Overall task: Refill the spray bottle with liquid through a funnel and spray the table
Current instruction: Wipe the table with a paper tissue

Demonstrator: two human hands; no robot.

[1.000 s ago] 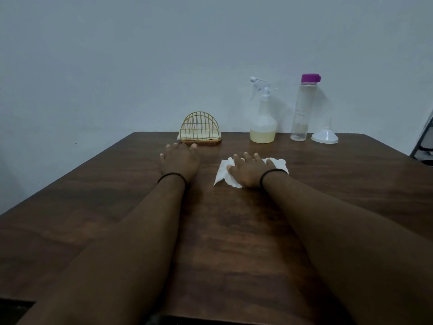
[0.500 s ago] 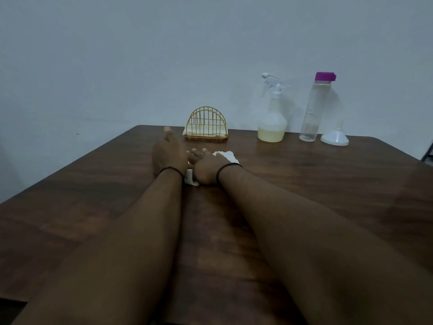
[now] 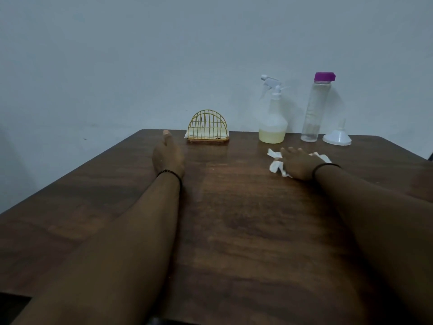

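Note:
A clear spray bottle [image 3: 273, 120] with a white trigger head and yellowish liquid in its base stands at the back of the dark wooden table [image 3: 234, 231]. To its right stand a tall clear bottle [image 3: 315, 109] with a purple cap and an upturned white funnel [image 3: 337, 137]. My right hand [image 3: 298, 163] presses flat on a crumpled white tissue [image 3: 277, 165] in front of the spray bottle. My left hand [image 3: 167, 156] rests on its edge on the table, thumb up, holding nothing.
A gold wire napkin holder [image 3: 208, 130] with white napkins stands at the back edge, just right of my left hand. A pale wall rises behind the table. The table's left edge runs diagonally toward me.
My right hand has slid the tissue to the right, from beside my left hand to in front of the spray bottle. My left hand has stayed in place.

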